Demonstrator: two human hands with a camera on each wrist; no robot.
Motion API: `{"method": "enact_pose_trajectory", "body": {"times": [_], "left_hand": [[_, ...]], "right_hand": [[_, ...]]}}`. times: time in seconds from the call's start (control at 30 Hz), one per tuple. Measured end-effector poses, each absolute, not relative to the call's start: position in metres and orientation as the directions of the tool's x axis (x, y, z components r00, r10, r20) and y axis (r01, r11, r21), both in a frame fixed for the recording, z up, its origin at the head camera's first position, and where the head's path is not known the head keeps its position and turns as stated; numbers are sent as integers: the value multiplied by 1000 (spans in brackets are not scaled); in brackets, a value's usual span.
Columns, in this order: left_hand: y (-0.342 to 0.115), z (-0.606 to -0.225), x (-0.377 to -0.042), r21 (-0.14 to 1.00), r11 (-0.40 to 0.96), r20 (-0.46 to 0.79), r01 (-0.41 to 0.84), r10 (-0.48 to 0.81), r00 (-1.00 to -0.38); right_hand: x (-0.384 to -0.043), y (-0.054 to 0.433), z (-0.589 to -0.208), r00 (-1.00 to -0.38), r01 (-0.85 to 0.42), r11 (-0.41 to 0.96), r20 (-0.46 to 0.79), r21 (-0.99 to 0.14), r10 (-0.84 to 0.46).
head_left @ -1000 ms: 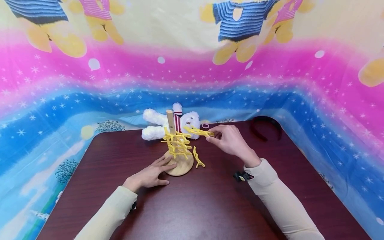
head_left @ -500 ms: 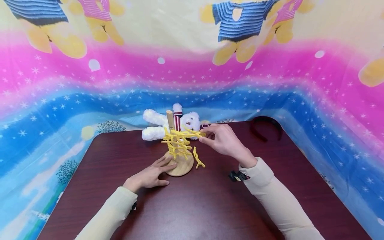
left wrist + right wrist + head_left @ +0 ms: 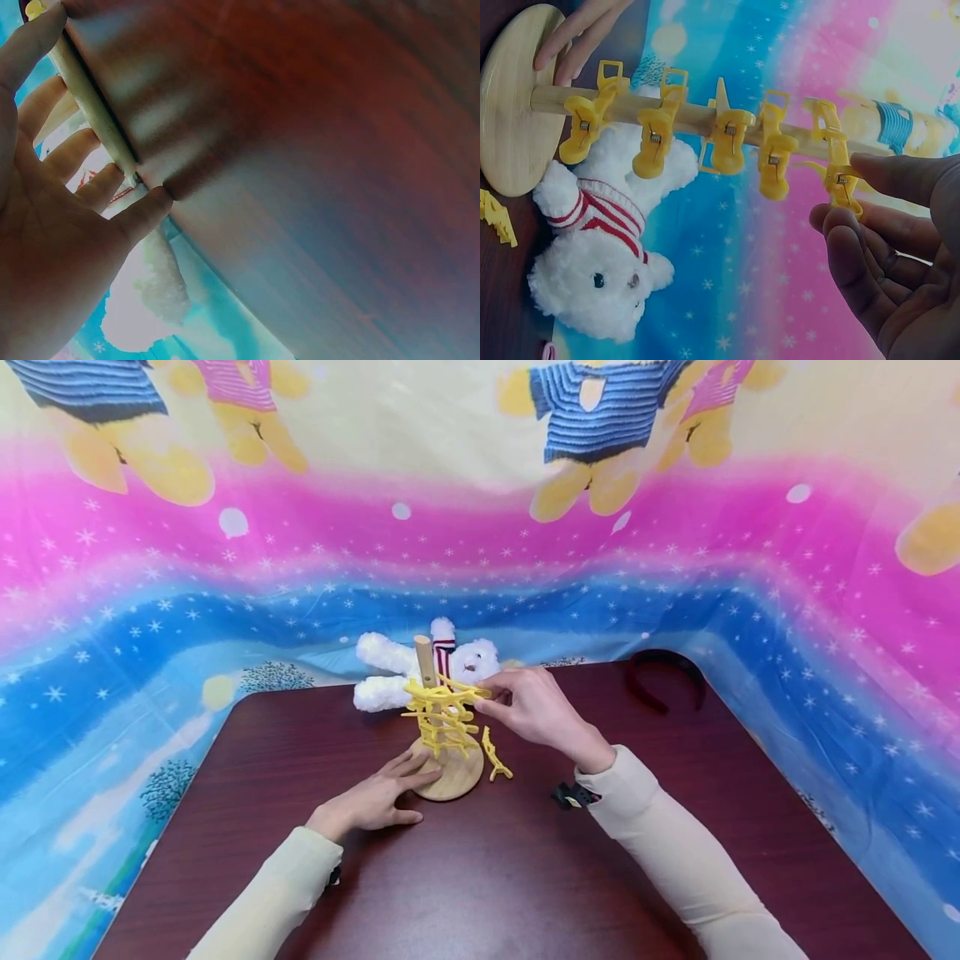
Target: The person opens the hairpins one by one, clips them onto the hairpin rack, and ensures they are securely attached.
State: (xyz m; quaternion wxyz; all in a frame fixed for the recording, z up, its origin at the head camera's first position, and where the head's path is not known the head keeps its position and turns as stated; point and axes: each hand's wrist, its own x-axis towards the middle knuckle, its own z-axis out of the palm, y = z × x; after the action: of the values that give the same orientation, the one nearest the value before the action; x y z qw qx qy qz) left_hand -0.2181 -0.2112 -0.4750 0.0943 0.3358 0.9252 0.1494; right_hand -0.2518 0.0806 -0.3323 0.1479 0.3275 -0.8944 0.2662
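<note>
In the head view a wooden stand has an upright post (image 3: 424, 658) on a round base (image 3: 461, 783). My left hand (image 3: 373, 797) rests on the left of this base, fingers extended and spread. Thumb and fingers of my right hand (image 3: 534, 714) pinch the handles of a yellow spring clothespin (image 3: 831, 146), whose far end overlaps the post in the right wrist view. Several more yellow clothespins (image 3: 654, 135) are clipped along the post below it. One loose yellow clothespin (image 3: 492, 752) lies on the table, right of the base.
A white plush bear (image 3: 382, 692) in a red-striped top lies behind the stand. At the back right of the dark wooden table (image 3: 480, 877) is a dark red headband (image 3: 698, 681). A printed curtain (image 3: 525, 560) surrounds the far edges. A pink ring (image 3: 549, 351) shows beside the bear.
My right hand has moved left with the clothespin, bringing it from beside the stand to the post, above the other clothespins. My left hand has stayed on the base.
</note>
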Motion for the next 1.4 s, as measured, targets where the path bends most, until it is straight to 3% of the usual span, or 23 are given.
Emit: {"method": "enact_pose_trajectory", "body": {"times": [0.8,1.4], "left_hand": [[-212,-475,-220,335,737,-81,587,643,-762],[-212,-477,-219,341,730,-75,593,650,-756]], "right_hand": [[-258,60,-331,-746,-659,653,437,-373,-503],[-263,61,-330,-799,-599,654,390,-462,-457]]}}
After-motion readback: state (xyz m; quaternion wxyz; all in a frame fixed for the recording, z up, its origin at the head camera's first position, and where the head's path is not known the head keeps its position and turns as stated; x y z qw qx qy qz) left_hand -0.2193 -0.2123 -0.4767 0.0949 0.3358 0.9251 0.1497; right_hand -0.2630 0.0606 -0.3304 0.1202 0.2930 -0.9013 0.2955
